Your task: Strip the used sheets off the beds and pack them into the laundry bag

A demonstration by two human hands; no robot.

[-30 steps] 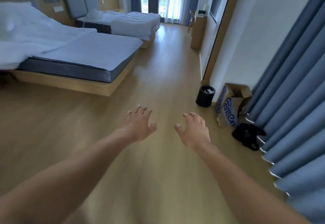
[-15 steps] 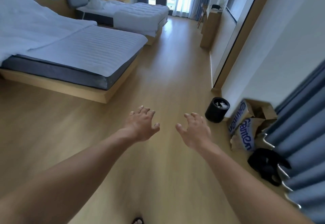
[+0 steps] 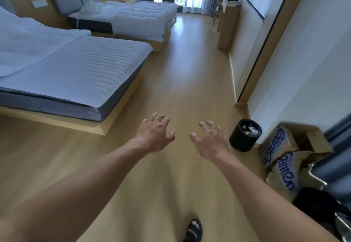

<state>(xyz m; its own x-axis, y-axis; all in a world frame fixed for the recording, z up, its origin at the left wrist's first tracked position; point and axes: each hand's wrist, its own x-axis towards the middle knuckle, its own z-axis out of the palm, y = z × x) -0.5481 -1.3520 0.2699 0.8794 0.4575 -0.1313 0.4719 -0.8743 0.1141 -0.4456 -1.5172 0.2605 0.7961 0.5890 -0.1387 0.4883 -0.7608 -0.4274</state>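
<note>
A round black waste bin (image 3: pixel 245 137) stands on the wooden floor (image 3: pixel 190 82) by the right wall, with pale crumpled scraps inside. Just beside it sits an open brown cardboard box with blue lettering (image 3: pixel 279 146), tipped on its side; what it contains cannot be made out. The loose white sheet (image 3: pixel 28 40) lies bunched over the left part of the near bed with the grey-sided mattress (image 3: pixel 85 71), leaving the quilted top bare toward the foot. This bed's long axis runs from the left wall out toward the aisle. The far bed (image 3: pixel 144 14) lies parallel, with a white quilt folded over its foot. The left hand (image 3: pixel 154 133) and right hand (image 3: pixel 210 141) reach forward above the floor, apart, fingers spread and loosely bent, grasping nothing. A foot in a black sandal (image 3: pixel 193 230) shows below.
</note>
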